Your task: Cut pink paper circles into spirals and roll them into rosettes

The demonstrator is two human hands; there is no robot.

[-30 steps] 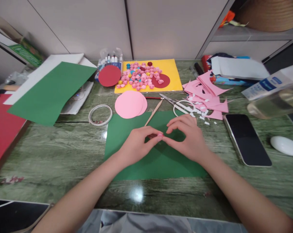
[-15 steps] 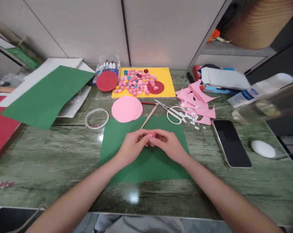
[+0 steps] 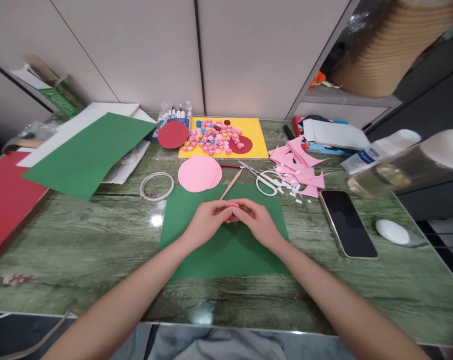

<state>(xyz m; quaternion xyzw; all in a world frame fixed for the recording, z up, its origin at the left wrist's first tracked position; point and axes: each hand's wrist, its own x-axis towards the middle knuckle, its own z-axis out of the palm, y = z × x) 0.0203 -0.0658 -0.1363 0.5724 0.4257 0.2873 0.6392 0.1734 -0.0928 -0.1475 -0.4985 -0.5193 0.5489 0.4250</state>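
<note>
My left hand (image 3: 206, 222) and my right hand (image 3: 257, 221) meet fingertip to fingertip over a green paper sheet (image 3: 226, 250) in the middle of the table. Both pinch a small pink paper roll (image 3: 234, 205) between them. Just beyond the hands lie a wooden stick (image 3: 232, 183), pink paper circles (image 3: 198, 173) and white-handled scissors (image 3: 266, 178). Further back a yellow sheet (image 3: 258, 142) carries several small pink, blue and yellow paper rolls (image 3: 214, 136) and a dark red disc (image 3: 243, 145).
A tape roll (image 3: 156, 186) sits left of the pink circles. Pink paper scraps (image 3: 299, 160) and a phone (image 3: 347, 223) lie to the right, with a white mouse (image 3: 392, 232) and bottles (image 3: 395, 170) beyond. Green (image 3: 87, 152) and red (image 3: 4, 200) sheets lie left.
My hands closed together on the small pink roll, which showed at my fingertips half a second ago. The camera view tilted upward and shifted slightly.
</note>
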